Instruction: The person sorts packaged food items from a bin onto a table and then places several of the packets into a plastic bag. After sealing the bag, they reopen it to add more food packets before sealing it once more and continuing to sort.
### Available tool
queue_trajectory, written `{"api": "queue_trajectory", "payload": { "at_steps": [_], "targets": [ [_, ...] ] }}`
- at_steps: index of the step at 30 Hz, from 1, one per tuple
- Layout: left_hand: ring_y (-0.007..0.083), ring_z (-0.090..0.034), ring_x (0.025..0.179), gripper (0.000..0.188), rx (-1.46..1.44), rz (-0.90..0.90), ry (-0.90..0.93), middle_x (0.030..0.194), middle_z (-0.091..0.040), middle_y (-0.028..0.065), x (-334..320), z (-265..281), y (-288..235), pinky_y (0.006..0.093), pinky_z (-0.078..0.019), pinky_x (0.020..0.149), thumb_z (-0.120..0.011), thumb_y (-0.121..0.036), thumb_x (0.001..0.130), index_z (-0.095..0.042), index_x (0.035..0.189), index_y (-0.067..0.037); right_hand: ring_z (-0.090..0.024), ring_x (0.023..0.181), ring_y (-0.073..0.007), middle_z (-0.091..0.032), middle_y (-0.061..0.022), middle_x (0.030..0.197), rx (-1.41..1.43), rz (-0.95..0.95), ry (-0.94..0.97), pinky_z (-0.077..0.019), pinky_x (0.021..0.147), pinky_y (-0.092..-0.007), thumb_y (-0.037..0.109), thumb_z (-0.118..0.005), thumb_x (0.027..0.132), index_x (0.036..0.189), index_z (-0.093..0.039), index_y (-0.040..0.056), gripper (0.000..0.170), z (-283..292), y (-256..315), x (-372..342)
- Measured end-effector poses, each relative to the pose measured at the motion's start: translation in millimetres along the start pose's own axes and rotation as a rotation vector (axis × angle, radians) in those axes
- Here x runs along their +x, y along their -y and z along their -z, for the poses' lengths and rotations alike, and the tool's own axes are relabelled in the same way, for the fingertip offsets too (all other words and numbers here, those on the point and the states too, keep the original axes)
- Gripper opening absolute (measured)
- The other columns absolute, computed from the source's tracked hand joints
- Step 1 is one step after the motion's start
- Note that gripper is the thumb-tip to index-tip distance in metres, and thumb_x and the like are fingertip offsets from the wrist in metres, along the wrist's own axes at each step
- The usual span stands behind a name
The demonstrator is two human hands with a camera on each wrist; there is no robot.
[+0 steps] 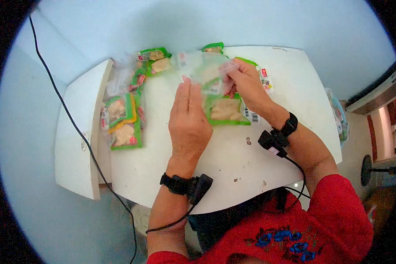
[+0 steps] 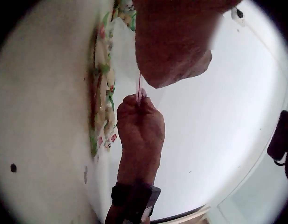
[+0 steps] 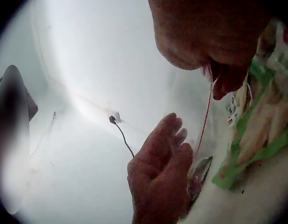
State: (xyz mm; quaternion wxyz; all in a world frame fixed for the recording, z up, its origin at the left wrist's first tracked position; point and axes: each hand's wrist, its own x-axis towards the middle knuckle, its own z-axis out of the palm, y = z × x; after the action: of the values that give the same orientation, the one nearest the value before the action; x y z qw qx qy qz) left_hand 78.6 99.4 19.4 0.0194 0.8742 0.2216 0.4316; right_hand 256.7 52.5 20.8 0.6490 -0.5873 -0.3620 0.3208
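A clear plastic zip bag [image 1: 187, 64] is held up over the table, with a red line [image 3: 207, 114] along its mouth in the right wrist view. My right hand [image 1: 249, 86] pinches the bag at one end of that edge. Fingers straight and close together, my left hand [image 1: 190, 116] is raised against the bag's near left side. In the right wrist view, the left hand's fingertips [image 3: 174, 121] are beside the other end of the red line. Under the bag lies a green-edged food packet [image 1: 226, 110] with pale pieces inside, partly hidden by bag and right hand.
Several green-edged packets [image 1: 123, 134] lie at the table's left, one with a yellow edge. More packets [image 1: 160, 66] and crumpled clear plastic [image 1: 119, 81] are at the back left. A black cable [image 1: 77, 127] hangs across the left side. A wall stands behind the white table [image 1: 290, 145].
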Motion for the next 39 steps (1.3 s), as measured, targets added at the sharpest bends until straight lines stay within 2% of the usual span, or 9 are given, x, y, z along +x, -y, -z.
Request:
{"api": "queue_trajectory", "payload": {
  "at_steps": [4,7,10,13,16,20,30,36,39],
  "targets": [
    [0.0371,-0.056,0.118,0.044,-0.065,-0.041,-0.140,0.134,-0.054,0.0202,1,7,3,0.0408,-0.0458,0.098,-0.052,0.005,0.086,-0.054,0.129,-0.003,-0.062,0.061,-0.0115,-0.061,-0.0005,0.077,-0.144,0.026,0.141,-0.0500,0.052,-0.0260,0.023,-0.055,0.096,0.100,-0.062,0.0031,0.021,-3,3,-7],
    [0.0365,-0.056,0.117,0.045,-0.030,-0.117,-0.258,0.130,-0.055,0.0224,6,14,5,0.0405,-0.0472,0.096,-0.049,0.010,0.081,-0.056,0.124,0.003,-0.066,0.079,-0.0216,-0.067,-0.0136,0.085,-0.398,0.250,0.164,-0.0549,0.073,-0.0380,0.036,-0.065,0.087,0.112,-0.063,0.0035,0.042,-8,-11,-3],
    [0.0375,-0.055,0.119,0.049,-0.032,-0.043,-0.343,0.132,-0.054,0.0224,10,17,3,0.0401,-0.0464,0.098,-0.047,0.013,0.077,-0.056,0.125,0.003,-0.053,0.118,-0.0320,-0.058,-0.0212,0.123,-0.764,0.687,0.193,-0.0410,0.102,-0.0405,0.037,-0.073,0.081,0.126,-0.057,0.0039,0.057,-5,2,-13],
    [0.0381,-0.051,0.124,0.055,-0.040,-0.025,-0.329,0.136,-0.050,0.0226,10,17,8,0.0420,-0.0445,0.100,-0.048,0.014,0.075,-0.053,0.128,0.004,-0.037,0.131,-0.0385,-0.041,-0.0224,0.142,-0.924,0.701,0.235,-0.0275,0.111,-0.0484,0.045,-0.074,0.075,0.133,-0.052,0.0083,0.072,-13,-8,-17],
    [0.0381,-0.046,0.129,0.061,-0.021,-0.015,-0.311,0.141,-0.045,0.0224,9,18,9,0.0425,-0.0413,0.104,-0.049,0.015,0.074,-0.048,0.133,0.003,-0.033,0.134,-0.0391,-0.036,-0.0182,0.147,-1.253,0.724,0.395,-0.0255,0.109,-0.0562,0.049,-0.071,0.076,0.134,-0.051,0.0112,0.071,-22,-7,-31],
    [0.0380,-0.041,0.133,0.062,0.052,-0.007,-0.312,0.145,-0.040,0.0225,9,19,12,0.0431,-0.0374,0.108,-0.052,0.013,0.077,-0.043,0.137,0.002,-0.035,0.135,-0.0388,-0.042,-0.0128,0.145,-1.150,0.636,0.526,-0.0276,0.105,-0.0644,0.044,-0.065,0.081,0.126,-0.058,0.0161,0.054,-22,-23,-27],
    [0.0401,-0.034,0.137,0.061,0.078,0.074,-0.203,0.147,-0.035,0.0239,9,15,12,0.0448,-0.0321,0.111,-0.046,0.015,0.077,-0.043,0.137,0.002,-0.032,0.138,-0.0363,-0.047,-0.0083,0.143,-1.230,0.426,0.661,-0.0169,0.116,-0.0544,-0.002,-0.058,0.074,0.125,-0.057,0.0149,0.055,44,21,-27],
    [0.0394,-0.044,0.124,0.063,0.123,0.071,-0.058,0.143,-0.041,0.0209,0,3,4,0.0450,-0.0394,0.101,-0.048,0.011,0.072,-0.046,0.135,0.001,-0.059,0.112,-0.0308,-0.062,-0.0135,0.121,-1.383,0.404,0.426,-0.0474,0.093,-0.0422,-0.009,-0.057,0.073,0.103,-0.066,0.0041,0.035,51,33,-34],
    [0.0358,-0.052,0.110,0.061,0.155,0.053,-0.051,0.138,-0.045,0.0188,0,0,3,0.0438,-0.0449,0.092,-0.051,0.009,0.073,-0.049,0.133,-0.001,-0.066,0.093,-0.0296,-0.066,-0.0158,0.111,-0.950,0.582,0.280,-0.0523,0.078,-0.0377,-0.007,-0.058,0.077,0.096,-0.067,0.0003,0.022,35,26,-47]
  ]
}}
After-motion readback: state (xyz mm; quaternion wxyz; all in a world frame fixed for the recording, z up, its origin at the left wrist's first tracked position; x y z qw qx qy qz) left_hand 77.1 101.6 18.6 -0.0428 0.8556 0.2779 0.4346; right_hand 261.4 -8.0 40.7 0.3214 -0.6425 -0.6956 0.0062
